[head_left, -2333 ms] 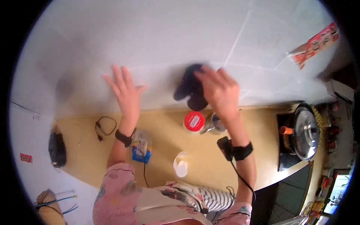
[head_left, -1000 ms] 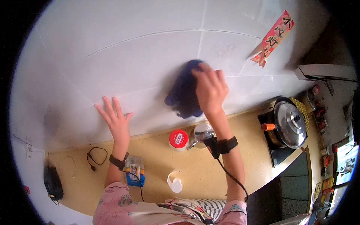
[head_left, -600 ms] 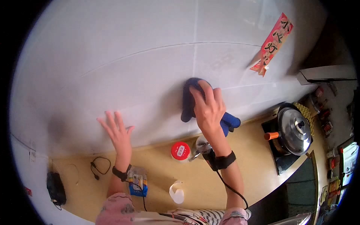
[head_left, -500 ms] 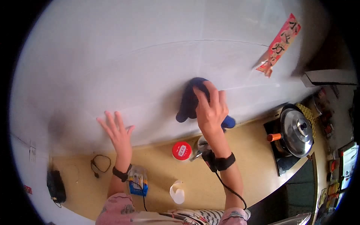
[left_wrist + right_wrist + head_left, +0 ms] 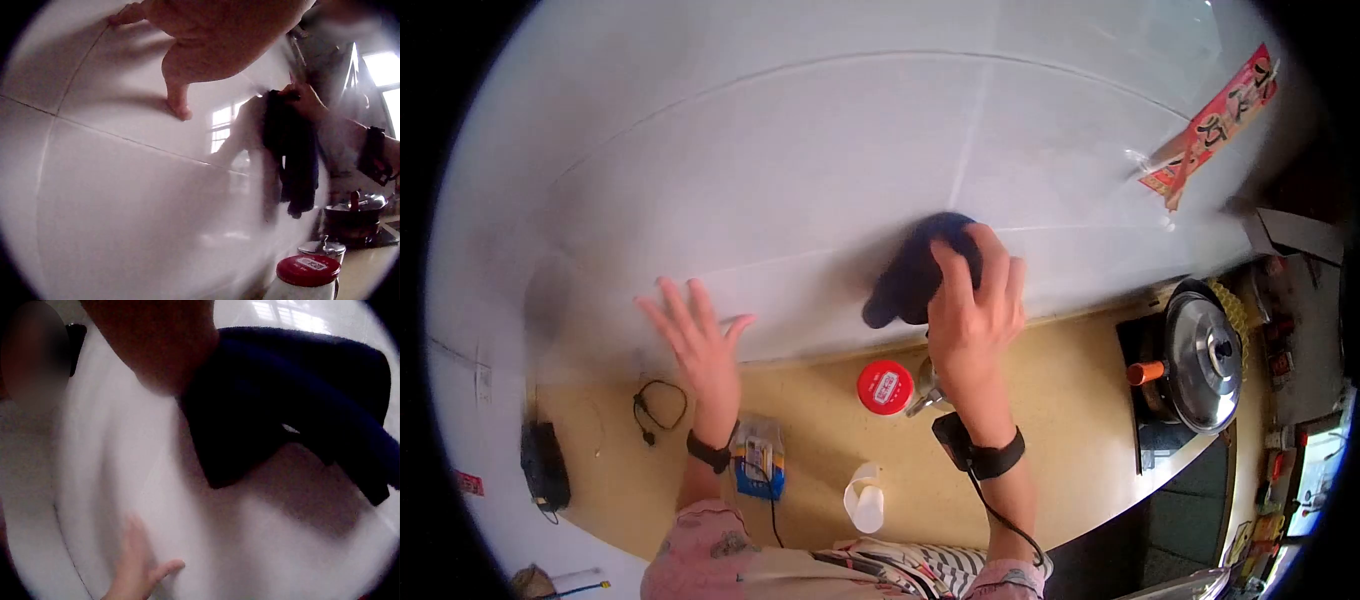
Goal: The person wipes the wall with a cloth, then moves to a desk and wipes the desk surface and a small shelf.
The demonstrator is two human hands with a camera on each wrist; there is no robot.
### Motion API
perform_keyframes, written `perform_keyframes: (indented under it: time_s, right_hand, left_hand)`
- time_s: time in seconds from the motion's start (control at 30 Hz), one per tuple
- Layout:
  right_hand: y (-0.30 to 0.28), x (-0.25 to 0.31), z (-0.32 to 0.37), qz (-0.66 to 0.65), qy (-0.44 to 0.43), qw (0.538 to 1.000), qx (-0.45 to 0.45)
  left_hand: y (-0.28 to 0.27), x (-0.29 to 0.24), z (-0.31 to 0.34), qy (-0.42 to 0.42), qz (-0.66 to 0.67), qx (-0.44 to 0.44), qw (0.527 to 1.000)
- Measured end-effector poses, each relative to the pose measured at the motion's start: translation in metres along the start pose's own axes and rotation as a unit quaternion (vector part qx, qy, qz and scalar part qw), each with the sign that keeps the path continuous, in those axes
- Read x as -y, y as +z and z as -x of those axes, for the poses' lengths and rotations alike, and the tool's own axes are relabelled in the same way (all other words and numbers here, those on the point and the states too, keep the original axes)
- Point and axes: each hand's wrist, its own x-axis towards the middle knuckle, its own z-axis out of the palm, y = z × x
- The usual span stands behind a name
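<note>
A dark blue cloth [image 5: 920,268] lies bunched against the pale tiled wall, gripped by the right hand [image 5: 978,315] with bent fingers. In the left wrist view the cloth [image 5: 292,156] hangs down from that hand [image 5: 305,103]. The right wrist view has the cloth [image 5: 281,394] spread along the wall under the hand [image 5: 156,344]. Off to the left, the left hand [image 5: 698,345] has its fingers spread, its fingertips on the wall; it holds nothing.
Below the cloth stand a red-lidded jar [image 5: 886,387] and a metal-lidded container [image 5: 322,247]. The counter [image 5: 820,430] also bears a blue-and-white packet [image 5: 758,458], a white curled item [image 5: 864,500], a cable [image 5: 662,410] and, right, a lidded pan [image 5: 1203,362]. A red strip [image 5: 1215,128] hangs on the wall.
The head view has shifted. Against the counter items, the right hand and cloth sit slightly right of where they were; the cloth's blue flap right of the wrist no longer shows. The left hand remains spread.
</note>
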Motion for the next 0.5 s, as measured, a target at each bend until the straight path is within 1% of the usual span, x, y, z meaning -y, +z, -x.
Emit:
perform_keyframes:
  time_s: [0.03,0.1,0.17,0.2,0.3,0.33,0.37,0.43,0.5]
  right_hand:
    - [-0.001,0.0,0.005,0.005,0.019,1.0,0.021]
    - [-0.002,0.003,-0.001,0.001,0.027,0.999,0.029]
    - [-0.005,0.004,-0.017,-0.009,-0.013,1.0,0.0]
    - [-0.001,0.004,-0.022,-0.022,-0.022,0.999,-0.033]
    - [0.006,0.001,-0.015,-0.029,-0.009,0.999,-0.044]
    - [0.004,0.002,-0.006,-0.029,0.014,0.999,-0.02]
    - [0.004,0.0,0.005,-0.031,0.013,0.999,-0.024]
    - [0.006,-0.003,0.024,-0.04,0.026,0.999,0.026]
    - [0.007,-0.002,0.024,-0.041,0.037,0.998,0.028]
  left_hand:
    - [0.0,0.002,0.001,0.018,-0.022,-0.003,1.0]
    - [0.004,0.002,0.001,0.02,-0.021,-0.006,1.0]
    - [0.002,0.001,0.005,0.023,-0.012,-0.008,1.0]
    - [0.002,0.0,0.004,0.017,-0.009,-0.003,1.0]
    - [0.002,-0.003,-0.001,0.013,-0.005,-0.001,1.0]
    - [0.001,-0.004,-0.002,0.008,-0.005,0.001,1.0]
    - [0.001,-0.004,-0.001,0.007,-0.007,-0.003,1.0]
    - [0.002,-0.003,-0.002,0.019,-0.024,-0.009,0.999]
    - [0.008,-0.002,0.0,0.022,-0.037,-0.024,0.999]
